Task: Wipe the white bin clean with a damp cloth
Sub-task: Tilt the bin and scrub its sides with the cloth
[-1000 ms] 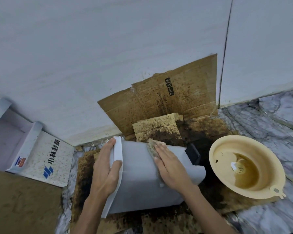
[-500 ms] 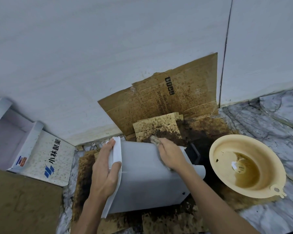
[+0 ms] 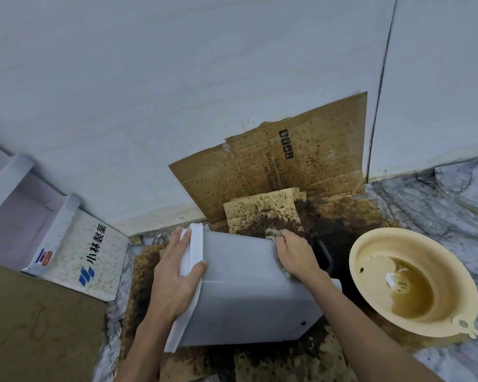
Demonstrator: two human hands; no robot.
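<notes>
Head view: you looked down at the white bin (image 3: 246,293), which lay on its side on stained cardboard (image 3: 273,362) near the foot of the wall (image 3: 177,92).
Bin position: its rimmed mouth pointed to your left, its base to your right; the underside and the far face were hidden from you.
Left hand (image 3: 177,277): you had it closed over the bin's rim, thumb on the near side wall, fingers curled over the edge; the fingertips were out of sight inside the mouth.
Right hand (image 3: 297,256): you had it clenched on the cloth (image 3: 272,234) at the bin's upper far edge; the hand covered most of the cloth.
Cloth: only a frayed greyish tuft above your knuckles and a strip under your wrist showed; whether it was damp could not be told.
Dark part (image 3: 324,257): a black piece sat behind your right hand at the bin's base end, half hidden; what it was could not be made out.
Basin (image 3: 370,260): cream-coloured, to the right of the bin, holding brownish water and a small label, too blurred to read.
Upright cardboard (image 3: 301,161): it leaned on the wall behind the bin; its print was only partly legible.
White box (image 3: 75,257): at the left, speckled, cut off by the frame edge.
Forearms: both ran out of the lower edge.
</notes>
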